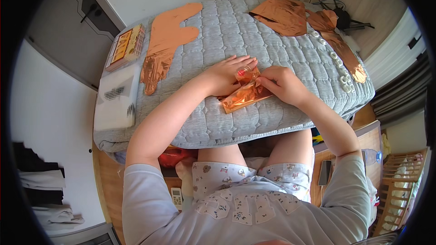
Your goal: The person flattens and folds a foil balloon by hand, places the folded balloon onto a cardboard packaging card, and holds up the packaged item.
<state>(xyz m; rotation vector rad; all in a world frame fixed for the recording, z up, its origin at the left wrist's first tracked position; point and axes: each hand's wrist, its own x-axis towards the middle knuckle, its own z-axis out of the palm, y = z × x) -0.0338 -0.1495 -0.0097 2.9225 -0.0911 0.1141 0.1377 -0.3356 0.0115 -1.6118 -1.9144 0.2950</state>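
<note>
A folded copper-coloured foil balloon (247, 97) lies on the near part of the grey quilted mattress (204, 127), its shiny surface creased. My left hand (229, 76) rests flat at the balloon's left and far side, fingers stretched toward the far right. Between its fingers and the foil a small clear piece with red marks (244, 72) shows; I cannot tell what it is. From the right, my right hand (284, 84) pinches the foil's upper edge between thumb and fingers. Part of the balloon is hidden under both hands.
Flat copper foil balloons lie at the far left (165, 31) and far right (286, 16). Several small white rolls (339, 63) line the right side. On the left edge sit a patterned box (125, 47) and a stack of clear plastic packets (116, 100).
</note>
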